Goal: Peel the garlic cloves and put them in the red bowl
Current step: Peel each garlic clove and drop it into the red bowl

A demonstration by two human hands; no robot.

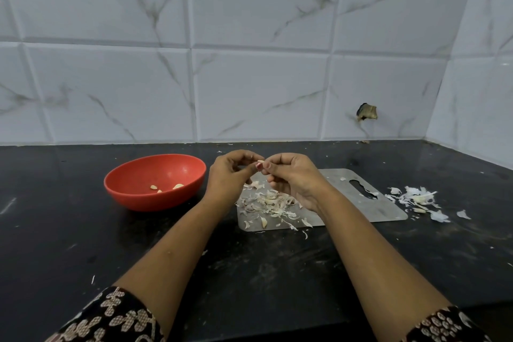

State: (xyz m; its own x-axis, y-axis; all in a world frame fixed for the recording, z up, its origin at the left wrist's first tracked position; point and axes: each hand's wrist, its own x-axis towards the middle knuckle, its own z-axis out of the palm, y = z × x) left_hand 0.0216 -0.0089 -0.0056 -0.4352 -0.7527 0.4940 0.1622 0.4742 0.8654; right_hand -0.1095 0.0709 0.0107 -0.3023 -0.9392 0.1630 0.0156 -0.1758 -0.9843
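Observation:
Both hands meet above the steel cutting board (347,203). My left hand (230,175) and my right hand (291,178) pinch one small garlic clove (260,161) between their fingertips; most of the clove is hidden by the fingers. Below the hands, a heap of papery garlic skins (269,203) lies on the board's left half. The red bowl (155,182) stands to the left of the hands on the black counter, with three peeled cloves (177,186) inside.
A second pile of garlic skins and bits (416,200) lies on the counter (83,244) right of the board. White marble tiles (249,78) form the wall behind and at the right corner. Stray skin flakes dot the counter.

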